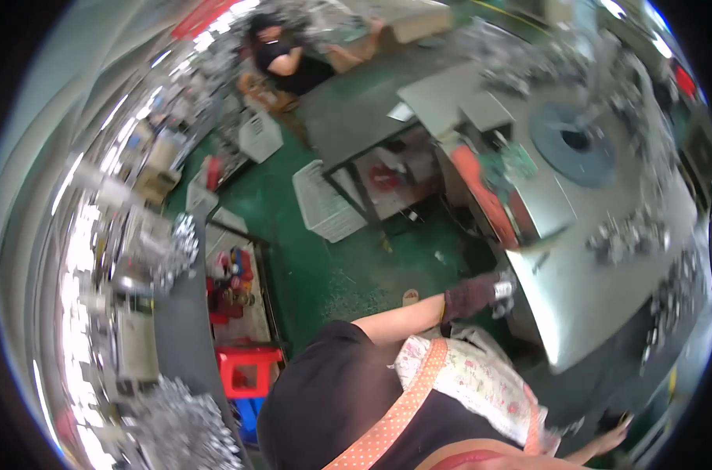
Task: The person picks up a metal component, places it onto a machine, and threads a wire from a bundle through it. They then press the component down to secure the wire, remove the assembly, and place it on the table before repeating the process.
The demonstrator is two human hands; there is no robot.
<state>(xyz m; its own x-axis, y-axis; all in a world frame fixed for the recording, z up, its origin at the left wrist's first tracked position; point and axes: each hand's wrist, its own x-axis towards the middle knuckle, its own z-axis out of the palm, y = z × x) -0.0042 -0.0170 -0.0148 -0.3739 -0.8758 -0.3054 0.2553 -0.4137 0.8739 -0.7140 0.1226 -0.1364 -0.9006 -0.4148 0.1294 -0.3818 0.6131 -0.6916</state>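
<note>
Evidently, a silvery metal piece (pixel 503 292) is sitting at the fingertips of the gloved left hand (pixel 473 298), just to their right, with the edge of a pale worktop (pixel 571 305) running past a little farther right; that narrow gap is looking like the relation that counts. The left hand is lying far nearer the piece than the right, its fingers seemingly gripping it, while blur is hiding the long axis. Its forearm (pixel 399 319) is slanting out from a black sleeve (pixel 317 376), the hand pointing toward the worktop. Farther right and beyond the fingers, loose metal parts (pixel 630 235) are covering part of that top. Well apart, behind and right of those fingers, the bare right hand (pixel 610 439) is hanging beside a small dark object (pixel 610 421); whether it is holding anything, the blur is not telling.
</note>
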